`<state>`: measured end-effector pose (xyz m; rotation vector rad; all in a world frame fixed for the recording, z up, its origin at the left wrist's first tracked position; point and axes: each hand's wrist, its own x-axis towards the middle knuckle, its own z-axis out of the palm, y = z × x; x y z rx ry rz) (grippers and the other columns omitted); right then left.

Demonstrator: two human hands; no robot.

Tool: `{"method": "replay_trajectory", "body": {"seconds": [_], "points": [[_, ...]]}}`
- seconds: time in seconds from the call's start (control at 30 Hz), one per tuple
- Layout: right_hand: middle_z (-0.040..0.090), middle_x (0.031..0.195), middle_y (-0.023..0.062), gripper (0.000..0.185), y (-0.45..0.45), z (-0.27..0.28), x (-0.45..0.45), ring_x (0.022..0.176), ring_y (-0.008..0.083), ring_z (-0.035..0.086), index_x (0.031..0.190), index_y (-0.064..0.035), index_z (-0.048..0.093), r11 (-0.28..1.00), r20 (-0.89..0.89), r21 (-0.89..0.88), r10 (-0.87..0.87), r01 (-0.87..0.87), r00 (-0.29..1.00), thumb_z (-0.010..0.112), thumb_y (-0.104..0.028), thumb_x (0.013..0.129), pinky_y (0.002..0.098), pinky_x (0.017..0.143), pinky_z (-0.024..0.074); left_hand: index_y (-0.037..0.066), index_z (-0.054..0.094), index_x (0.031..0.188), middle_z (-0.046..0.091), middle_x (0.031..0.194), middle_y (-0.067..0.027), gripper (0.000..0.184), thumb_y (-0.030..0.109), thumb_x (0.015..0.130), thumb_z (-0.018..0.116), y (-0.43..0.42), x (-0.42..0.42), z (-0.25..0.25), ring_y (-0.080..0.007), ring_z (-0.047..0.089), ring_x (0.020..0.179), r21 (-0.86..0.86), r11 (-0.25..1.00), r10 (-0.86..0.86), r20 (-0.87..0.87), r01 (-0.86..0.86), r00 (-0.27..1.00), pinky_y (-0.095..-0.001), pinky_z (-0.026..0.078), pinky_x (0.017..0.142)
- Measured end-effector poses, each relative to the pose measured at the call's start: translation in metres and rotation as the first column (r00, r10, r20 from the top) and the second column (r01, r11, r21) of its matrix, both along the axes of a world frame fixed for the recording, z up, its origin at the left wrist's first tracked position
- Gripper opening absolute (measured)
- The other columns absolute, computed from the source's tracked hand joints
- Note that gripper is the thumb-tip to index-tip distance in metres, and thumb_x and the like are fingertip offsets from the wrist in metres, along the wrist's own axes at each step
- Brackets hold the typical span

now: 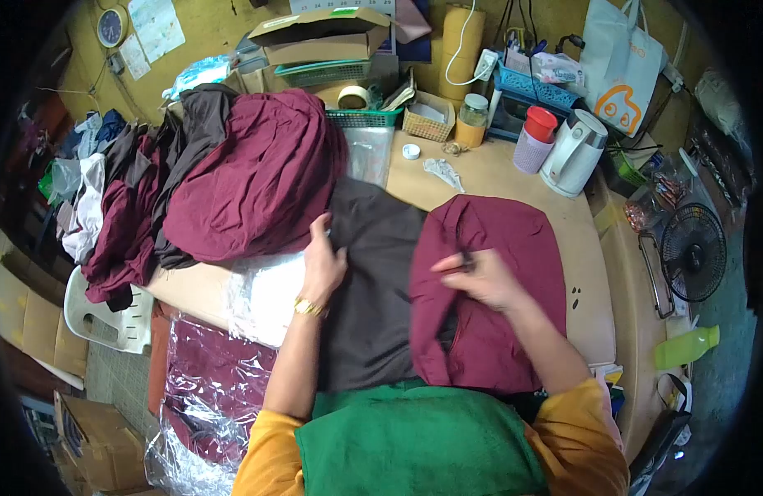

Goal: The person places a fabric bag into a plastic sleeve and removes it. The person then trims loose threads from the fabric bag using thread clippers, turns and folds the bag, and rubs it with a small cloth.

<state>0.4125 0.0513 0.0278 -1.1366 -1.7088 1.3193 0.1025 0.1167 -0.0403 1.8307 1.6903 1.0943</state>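
A garment with a dark brown part (369, 281) and a maroon part (513, 264) lies spread on the table in front of me. At the left edge of the dark part rests my left hand (323, 260), its fingers stretched upward and the thumb apart over the cloth. My right hand (484, 281), slightly blurred, is over the maroon part with its fingers closed. A small dark object shows between those fingers; its kind cannot be made out. The maroon cloth has a fold below this hand.
Maroon and dark garments (257, 174) are heaped at the back left. A plastic-wrapped maroon bundle (216, 388) is at lower left, near a white chair (109, 310). An electric kettle (574, 153), a jar (472, 120) and a basket (429, 116) stand along the back. A fan (693, 252) is at right.
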Motion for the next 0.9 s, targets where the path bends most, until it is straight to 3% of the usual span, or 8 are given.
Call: {"method": "replay_trajectory", "body": {"seconds": [0.1,0.13,0.23,0.3,0.5,0.57,0.63,0.9], "points": [[0.060,0.073,-0.0048,0.017,-0.020,0.040,0.108,0.056,0.0019,0.046,0.099,-0.0048,0.074,0.930,-0.107,-0.294,-0.260,0.219,0.960,0.069,-0.006,0.082,0.0188,0.050,0.0340,0.008,0.028,0.149,0.051,0.139,-0.0200,0.087,0.002,0.076,0.075,-0.040,-0.026,0.021,-0.0324,0.055,0.124,-0.172,0.981,-0.053,0.184,0.085,0.982,-0.0404,0.043,0.104],[0.061,0.074,-0.0042,0.018,-0.021,0.043,0.133,0.059,0.0034,0.049,0.101,-0.0042,0.073,0.906,0.079,-0.295,-0.295,0.305,0.952,0.068,-0.007,0.084,0.0200,0.053,0.0369,0.007,0.020,0.153,0.053,0.136,-0.0211,0.095,0.009,0.079,0.079,-0.041,-0.038,0.007,-0.0308,0.057,0.119,-0.195,0.976,-0.067,0.145,0.095,0.987,-0.0391,0.044,0.102],[0.070,0.085,0.0042,0.023,-0.016,0.025,0.166,0.078,0.0158,0.065,0.107,0.0013,0.071,0.936,0.432,-0.060,-0.289,0.347,0.854,0.065,-0.011,0.088,0.0296,0.074,0.0491,0.003,0.013,0.155,0.064,0.100,-0.0206,0.104,0.022,0.079,0.082,-0.031,-0.032,0.028,-0.0273,0.063,0.095,-0.189,0.975,-0.076,0.200,0.114,0.977,-0.0359,0.050,0.085],[0.073,0.096,0.0130,0.025,-0.013,0.045,0.144,0.093,0.0225,0.069,0.107,0.0049,0.069,0.838,0.626,0.334,-0.540,0.432,0.563,0.065,-0.012,0.088,0.0338,0.081,0.0504,-0.004,0.012,0.153,0.063,0.102,-0.0207,0.107,0.033,0.080,0.082,0.005,-0.028,0.022,-0.0261,0.062,0.095,-0.209,0.967,-0.087,0.272,0.147,0.958,-0.0343,0.050,0.085],[0.070,0.110,0.0095,0.029,0.018,0.104,0.015,0.100,0.0130,0.063,0.115,0.0046,0.065,0.908,0.223,0.376,-0.281,0.183,0.934,0.067,-0.011,0.090,0.0284,0.089,0.0486,-0.006,0.034,0.145,0.058,0.122,-0.0212,0.082,0.015,0.079,0.079,0.086,0.034,0.011,-0.0243,0.059,0.106,-0.079,0.996,0.078,0.409,-0.050,0.909,-0.0334,0.047,0.094],[0.065,0.119,0.0074,0.034,0.036,0.090,-0.025,0.114,0.0139,0.058,0.124,0.0018,0.058,0.870,-0.050,0.469,-0.145,0.151,0.988,0.064,-0.005,0.091,0.0285,0.099,0.0435,-0.003,0.034,0.145,0.059,0.120,-0.0157,0.076,0.004,0.079,0.071,0.065,0.047,0.029,-0.0196,0.059,0.103,0.044,0.992,-0.118,0.692,0.121,0.712,-0.0308,0.048,0.091],[0.064,0.121,0.0073,0.034,0.042,0.086,-0.048,0.118,0.0140,0.056,0.123,0.0018,0.059,0.862,-0.003,0.478,-0.190,0.168,0.982,0.067,-0.009,0.092,0.0296,0.104,0.0406,0.001,0.028,0.148,0.062,0.118,-0.0127,0.074,-0.009,0.082,0.060,0.003,0.058,0.079,-0.0170,0.062,0.101,0.092,0.948,-0.256,0.788,0.305,0.559,-0.0260,0.049,0.090],[0.068,0.090,-0.0004,0.025,0.033,0.051,-0.076,0.081,0.0055,0.060,0.104,-0.0004,0.069,0.981,-0.248,-0.074,0.156,-0.179,0.956,0.074,-0.021,0.091,0.0225,0.074,0.0486,-0.001,0.032,0.148,0.063,0.116,-0.0074,0.070,-0.014,0.083,0.055,-0.084,0.031,0.079,-0.0130,0.060,0.108,0.033,0.902,-0.280,0.804,0.431,0.525,-0.0261,0.045,0.097]]}}
